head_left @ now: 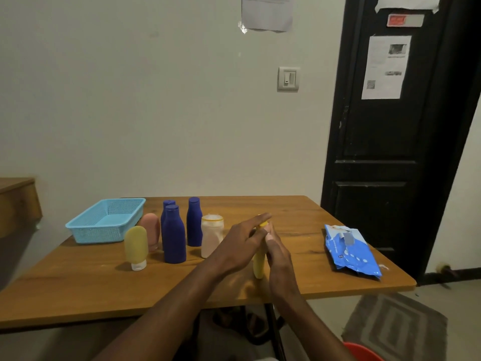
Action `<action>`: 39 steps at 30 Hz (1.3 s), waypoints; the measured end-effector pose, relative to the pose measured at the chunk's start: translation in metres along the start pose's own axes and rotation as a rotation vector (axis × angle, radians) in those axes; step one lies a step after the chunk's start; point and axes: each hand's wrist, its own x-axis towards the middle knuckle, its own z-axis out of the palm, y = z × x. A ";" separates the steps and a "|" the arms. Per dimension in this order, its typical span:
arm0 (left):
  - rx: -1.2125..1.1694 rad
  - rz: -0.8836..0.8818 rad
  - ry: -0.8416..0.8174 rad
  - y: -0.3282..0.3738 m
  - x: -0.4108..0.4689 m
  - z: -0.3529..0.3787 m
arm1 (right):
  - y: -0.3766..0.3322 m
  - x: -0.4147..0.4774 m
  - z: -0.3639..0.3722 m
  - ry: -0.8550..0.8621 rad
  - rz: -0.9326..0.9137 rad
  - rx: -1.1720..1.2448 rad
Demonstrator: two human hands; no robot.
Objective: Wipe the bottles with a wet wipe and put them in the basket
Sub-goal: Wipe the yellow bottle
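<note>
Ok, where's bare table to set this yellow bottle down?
Bare table lies between the right hand and the wipes pack, along the near edge before the yellow tube, and behind the yellow bottle both hands grip. The basket is empty. Crowded: the blue bottles and others between basket and left hand.

Wooden table (78, 287), blue basket (99, 234), upright bottles (173, 235), blue wipes pack (350, 250)
</note>
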 end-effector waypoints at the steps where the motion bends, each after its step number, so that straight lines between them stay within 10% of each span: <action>1: -0.002 0.000 -0.001 0.000 0.000 0.000 | 0.002 0.003 0.000 -0.012 0.024 0.001; 17: -0.052 0.001 0.057 0.000 -0.009 0.003 | 0.023 -0.011 -0.009 -0.116 0.285 -0.318; 27: -0.069 -0.031 0.041 0.000 -0.009 -0.001 | 0.006 0.007 -0.010 -0.103 0.065 -0.018; 39: 0.025 -0.045 -0.001 -0.002 -0.013 -0.010 | 0.026 0.005 -0.017 0.051 0.012 -0.236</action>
